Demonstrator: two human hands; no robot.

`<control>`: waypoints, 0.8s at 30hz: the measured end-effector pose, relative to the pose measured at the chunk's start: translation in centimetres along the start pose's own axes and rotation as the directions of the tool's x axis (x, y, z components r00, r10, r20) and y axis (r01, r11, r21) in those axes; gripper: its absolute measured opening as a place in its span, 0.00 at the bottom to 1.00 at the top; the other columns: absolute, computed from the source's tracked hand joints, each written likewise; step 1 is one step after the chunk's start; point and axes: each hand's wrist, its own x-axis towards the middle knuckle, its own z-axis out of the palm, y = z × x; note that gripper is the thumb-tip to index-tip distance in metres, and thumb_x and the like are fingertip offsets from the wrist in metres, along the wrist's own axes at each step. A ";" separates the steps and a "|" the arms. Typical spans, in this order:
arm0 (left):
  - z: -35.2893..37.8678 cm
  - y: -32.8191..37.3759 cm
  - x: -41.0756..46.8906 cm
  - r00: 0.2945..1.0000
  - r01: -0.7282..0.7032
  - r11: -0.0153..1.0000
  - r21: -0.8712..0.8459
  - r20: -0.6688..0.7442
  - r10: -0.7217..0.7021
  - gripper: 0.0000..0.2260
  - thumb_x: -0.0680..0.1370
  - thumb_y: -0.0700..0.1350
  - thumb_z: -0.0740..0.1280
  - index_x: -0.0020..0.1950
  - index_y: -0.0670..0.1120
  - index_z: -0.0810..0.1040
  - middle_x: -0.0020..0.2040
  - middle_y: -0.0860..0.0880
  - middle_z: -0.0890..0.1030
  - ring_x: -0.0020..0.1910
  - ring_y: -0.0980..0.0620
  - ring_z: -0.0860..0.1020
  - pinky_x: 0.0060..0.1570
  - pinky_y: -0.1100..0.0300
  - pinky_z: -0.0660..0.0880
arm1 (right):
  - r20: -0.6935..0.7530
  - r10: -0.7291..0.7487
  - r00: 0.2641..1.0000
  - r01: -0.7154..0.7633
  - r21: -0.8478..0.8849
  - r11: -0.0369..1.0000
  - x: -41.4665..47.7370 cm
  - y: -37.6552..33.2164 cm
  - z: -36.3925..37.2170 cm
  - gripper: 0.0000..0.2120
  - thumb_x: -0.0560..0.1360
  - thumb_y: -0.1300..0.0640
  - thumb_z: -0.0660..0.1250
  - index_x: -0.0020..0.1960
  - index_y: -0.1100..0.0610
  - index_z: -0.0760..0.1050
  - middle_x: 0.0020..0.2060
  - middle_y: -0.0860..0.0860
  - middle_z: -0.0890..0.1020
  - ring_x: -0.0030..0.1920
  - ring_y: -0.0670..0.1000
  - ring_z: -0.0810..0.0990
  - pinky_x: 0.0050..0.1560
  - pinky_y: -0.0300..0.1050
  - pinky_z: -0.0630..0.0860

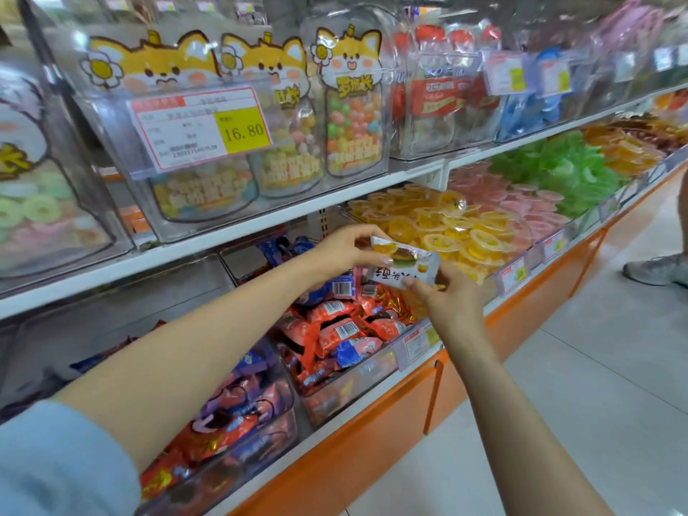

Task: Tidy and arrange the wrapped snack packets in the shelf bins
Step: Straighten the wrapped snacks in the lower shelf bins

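Head view shows us holding one white snack packet [405,263] with both hands at the middle of the frame, raised just above the clear bin [353,381] of red and blue wrapped packets [335,329] on the lower shelf. Our left hand [344,249] reaches in from the lower left, its pale blue sleeve [56,459] at the corner, and its curled fingers and thumb pinch the packet's upper left end. Our right hand [448,305] comes up from the lower right and pinches the packet's lower right edge between thumb and fingertips. Just behind the packet, toward the right, lies a heap of yellow jelly cups [465,232]. In the upper left, a price tag [203,128] reading 16.80 hangs on a clear bin of sweet jars [353,117] with cartoon fox labels. At the right edge we see a grey shoe [655,270] on the tiled floor.
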 end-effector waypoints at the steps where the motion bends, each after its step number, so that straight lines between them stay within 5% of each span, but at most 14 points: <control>1: 0.2 0.0 -0.1 1.000 0.010 1.000 -0.025 0.006 -0.010 0.09 0.73 0.39 0.71 0.45 0.51 0.75 0.44 0.54 0.78 0.44 0.57 0.76 0.50 0.62 0.73 | -0.039 -0.008 0.999 0.007 -0.009 1.000 0.0 0.0 0.1 0.08 0.72 0.55 0.71 0.51 0.54 0.78 0.44 0.49 0.80 0.46 0.51 0.76 0.45 0.47 0.70; 3: 0.2 -0.3 -0.3 0.996 0.082 0.997 -0.014 0.034 -0.081 0.13 0.72 0.39 0.71 0.53 0.46 0.72 0.51 0.50 0.77 0.48 0.55 0.76 0.50 0.64 0.74 | -0.171 -0.004 0.985 -0.003 -0.042 0.999 0.1 0.2 -0.2 0.07 0.72 0.54 0.71 0.47 0.55 0.77 0.41 0.50 0.79 0.44 0.52 0.76 0.41 0.47 0.69; 5: -0.3 -0.8 -0.7 0.970 0.130 0.976 0.176 0.179 -0.162 0.18 0.72 0.39 0.72 0.59 0.45 0.70 0.60 0.47 0.74 0.56 0.54 0.75 0.54 0.65 0.73 | -0.281 0.023 0.959 -0.039 -0.054 0.998 0.2 0.2 -0.8 0.09 0.73 0.52 0.70 0.50 0.56 0.77 0.42 0.50 0.78 0.43 0.53 0.75 0.41 0.45 0.65; 8: -0.4 -1.0 -1.5 0.739 0.083 0.905 0.417 0.584 -0.337 0.27 0.74 0.37 0.70 0.70 0.49 0.66 0.70 0.52 0.67 0.70 0.57 0.64 0.64 0.64 0.66 | -0.315 0.036 0.948 -0.054 -0.049 0.997 0.3 0.3 -1.2 0.12 0.73 0.51 0.70 0.53 0.56 0.77 0.44 0.50 0.77 0.43 0.52 0.74 0.41 0.43 0.62; 11: 0.8 -0.8 -1.6 0.600 -0.071 0.812 0.580 0.675 -0.430 0.33 0.73 0.39 0.71 0.73 0.55 0.61 0.75 0.54 0.56 0.74 0.55 0.53 0.72 0.54 0.56 | -0.303 0.037 0.952 -0.048 -0.029 0.998 0.3 0.3 -1.0 0.11 0.73 0.51 0.70 0.52 0.57 0.76 0.43 0.50 0.77 0.43 0.52 0.73 0.36 0.44 0.62; 15: 2.1 -1.5 -1.3 0.647 -0.199 0.687 0.698 0.620 -0.443 0.35 0.72 0.42 0.73 0.74 0.55 0.59 0.75 0.51 0.54 0.73 0.50 0.54 0.70 0.53 0.59 | -0.265 0.018 0.964 -0.014 0.019 1.000 0.2 0.2 -0.6 0.08 0.72 0.53 0.71 0.40 0.55 0.74 0.35 0.49 0.74 0.36 0.51 0.72 0.35 0.45 0.65; 17: 2.4 -2.0 -1.4 0.690 -0.183 0.702 0.689 0.598 -0.408 0.31 0.72 0.42 0.73 0.70 0.55 0.64 0.72 0.50 0.58 0.70 0.48 0.60 0.68 0.50 0.64 | -0.250 0.015 0.968 -0.009 0.023 1.000 0.2 0.2 -0.5 0.14 0.72 0.54 0.71 0.34 0.50 0.67 0.31 0.46 0.69 0.32 0.48 0.67 0.32 0.44 0.62; 20: 2.3 -2.4 -1.3 0.792 -0.154 0.771 0.618 0.544 -0.278 0.19 0.72 0.39 0.70 0.60 0.53 0.72 0.63 0.46 0.66 0.62 0.46 0.69 0.59 0.50 0.71 | -0.242 0.020 0.970 -0.010 0.044 0.999 0.2 0.3 -0.4 0.10 0.72 0.54 0.72 0.39 0.55 0.71 0.31 0.46 0.70 0.35 0.51 0.70 0.35 0.46 0.66; 24: 0.6 -2.2 -0.7 0.967 -0.109 0.825 0.554 0.250 -0.040 0.15 0.74 0.34 0.66 0.57 0.47 0.74 0.58 0.42 0.71 0.55 0.44 0.72 0.52 0.54 0.70 | -0.239 0.028 0.971 -0.016 0.052 0.999 0.3 0.5 -0.3 0.10 0.71 0.53 0.72 0.40 0.56 0.73 0.32 0.47 0.71 0.37 0.54 0.73 0.41 0.52 0.73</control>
